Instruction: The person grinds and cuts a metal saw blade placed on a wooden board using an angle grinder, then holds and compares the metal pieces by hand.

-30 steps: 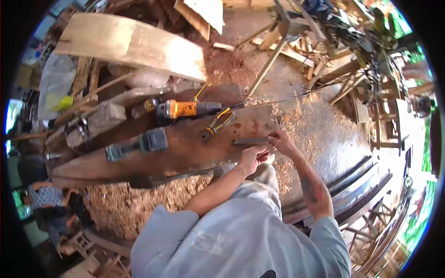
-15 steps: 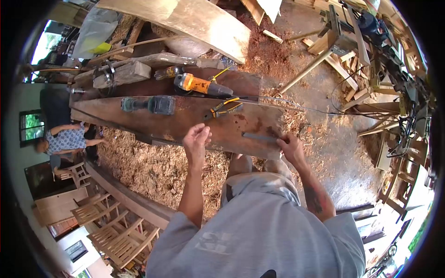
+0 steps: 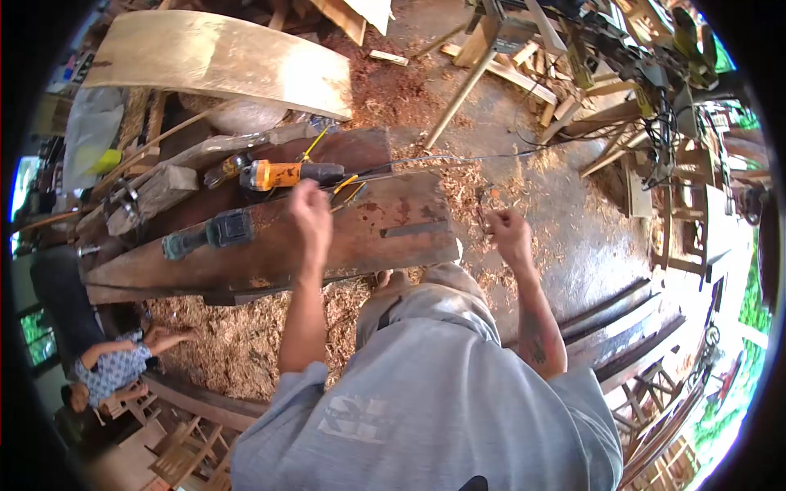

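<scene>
My left hand [image 3: 311, 214], smeared by motion, is over the wide wooden plank [image 3: 327, 250], close to pliers with yellow and dark handles [image 3: 350, 193]. Its fingers are too blurred to read. Past the plank's right end, my right hand [image 3: 509, 233] hangs above the shavings-strewn floor with its fingers curled together; whatever they hold is not clear. A flat dark grey strip [image 3: 415, 229] lies on the plank between both hands. Left of my left hand, a teal cordless power tool [image 3: 209, 234] rests on the plank. Behind it lies an orange angle grinder [image 3: 286, 175].
A large pale curved board [image 3: 221, 61] stands at the back left. A cable [image 3: 467, 161] runs right from the plank. Wood shavings [image 3: 237, 340] cover the floor. Timber frames [image 3: 688, 196] crowd the right. Another person [image 3: 115, 368] is at the far left.
My right hand has left the grey strip and moved off the plank's end. My left hand has moved toward the pliers. The view has turned to the right.
</scene>
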{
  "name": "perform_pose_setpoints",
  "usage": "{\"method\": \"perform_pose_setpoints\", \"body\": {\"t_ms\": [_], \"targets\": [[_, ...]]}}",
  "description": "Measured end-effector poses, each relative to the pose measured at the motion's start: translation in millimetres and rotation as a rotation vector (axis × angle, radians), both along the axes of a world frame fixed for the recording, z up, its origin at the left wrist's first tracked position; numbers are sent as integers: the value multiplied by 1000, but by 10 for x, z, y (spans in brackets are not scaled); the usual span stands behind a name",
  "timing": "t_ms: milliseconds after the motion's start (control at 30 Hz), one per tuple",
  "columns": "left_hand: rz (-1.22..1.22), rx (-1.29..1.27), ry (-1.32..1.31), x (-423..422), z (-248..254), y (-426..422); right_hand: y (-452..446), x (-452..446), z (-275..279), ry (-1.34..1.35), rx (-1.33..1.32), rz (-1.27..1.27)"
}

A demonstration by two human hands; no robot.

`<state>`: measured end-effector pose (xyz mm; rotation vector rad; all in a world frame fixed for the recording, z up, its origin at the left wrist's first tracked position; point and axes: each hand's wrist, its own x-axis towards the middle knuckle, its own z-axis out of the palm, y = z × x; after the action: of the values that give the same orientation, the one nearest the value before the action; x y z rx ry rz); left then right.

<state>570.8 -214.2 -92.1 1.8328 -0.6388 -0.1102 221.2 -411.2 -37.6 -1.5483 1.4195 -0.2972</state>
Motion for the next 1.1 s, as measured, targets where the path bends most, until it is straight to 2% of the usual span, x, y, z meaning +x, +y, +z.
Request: {"method": "perform_pose_setpoints", "body": {"t_ms": [33, 67, 100, 167, 200, 267, 367, 433, 500, 567, 700, 800, 833, 900, 933, 1000, 1100], "targets": [[67, 418, -135, 175, 465, -4, 32, -187, -12, -27, -34, -89], [25, 458, -524, 486, 367, 47, 69, -403, -93, -51, -68, -159], [-96, 584, -656, 609, 545, 49, 114, -580, -72, 43, -36, -173], [-439, 726, -797, 759, 781, -7, 324, -898, -155, 105, -7, -224], [-448, 718, -787, 824, 726, -22, 477, -1001, -182, 118, -10, -230], [-713, 951, -942, 1052, 600, -93, 767, -1143, -181, 130, 37, -218], [-834, 1239, -835, 1541, 163, -191, 1130, -1111, -130, 114, 91, -208], [-894, 1179, -842, 1661, 118, -264, 1275, -1073, -162, 77, 106, -217], [-977, 1137, -689, 1745, 103, -295, 1354, -1021, -149, 27, 135, -221], [-979, 1176, -723, 1802, 133, -328, 1373, -947, -50, 47, 108, -181], [-934, 1206, -688, 1711, 494, -424, 1252, -1004, 78, 32, 15, -195], [-854, 1180, -868, 1537, 921, -471, 975, -1027, 253, -25, -34, -209], [-857, 1185, -871, 1492, 1053, -484, 858, -997, 312, -61, -71, -198], [-963, 1053, -1085, 1376, 1333, -509, 591, -832, 488, -190, -115, -199], [-937, 1079, -1094, 1278, 1454, -546, 453, -719, 596, -199, -115, -191], [-942, 1079, -1164, 967, 1815, -639, 222, -463, 830, -327, -244, -83], [-876, 1013, -1224, 687, 2052, -685, 44, -44, 1155, -488, -234, 52]]}}
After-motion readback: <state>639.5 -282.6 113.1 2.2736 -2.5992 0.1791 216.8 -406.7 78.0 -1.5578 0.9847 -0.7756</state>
